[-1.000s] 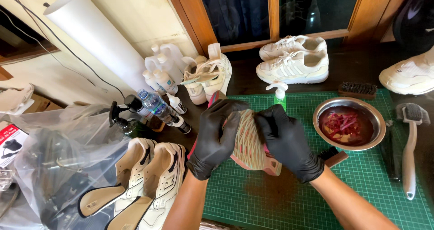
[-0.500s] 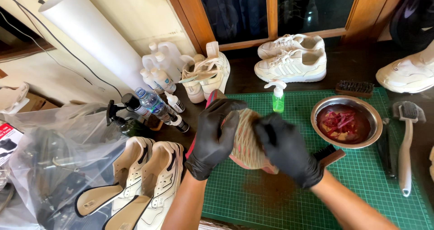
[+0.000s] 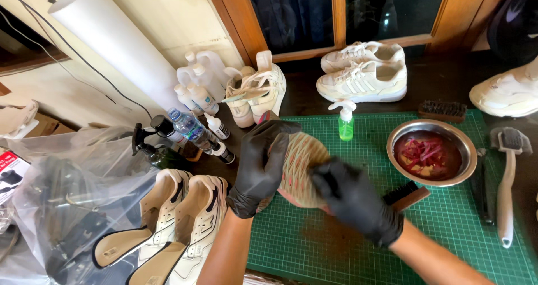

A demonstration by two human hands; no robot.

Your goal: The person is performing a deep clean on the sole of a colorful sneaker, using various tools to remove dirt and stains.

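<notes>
I see both hands in black gloves over the green cutting mat (image 3: 459, 234). The left hand (image 3: 259, 167) is closed around the shoe (image 3: 300, 170), a knit one in beige and pink, fingers wrapped over the upper from the side. It holds the shoe above the mat, approx. in the middle of the view. The right hand (image 3: 356, 201) is blurred by motion, so I cannot tell if its fingers are closed on something. A brush (image 3: 408, 194) with dark bristles and wood handle shows just behind it, prob. in that hand, but the grip itself is hidden.

Risks, as I judge them:
- The metal bowl (image 3: 431, 153) with reddish liquid and pinkish pieces stands near the right arm. A wide stroke or an elbow move can hit the rim and spill it on the mat.
- There is a brownish wet-looking stain on the mat under the shoe. If the shoe goes down there, dirt may come back on the fabric.
- The small green spray bottle (image 3: 346, 122) stands just behind the shoe; a push fwd can tip it.
- The white sneakers (image 3: 185, 223) lie at the left edge, near the left forearm. Splashes from fast brushing can mark them.
- Too hard pressure can fray the knit.
</notes>
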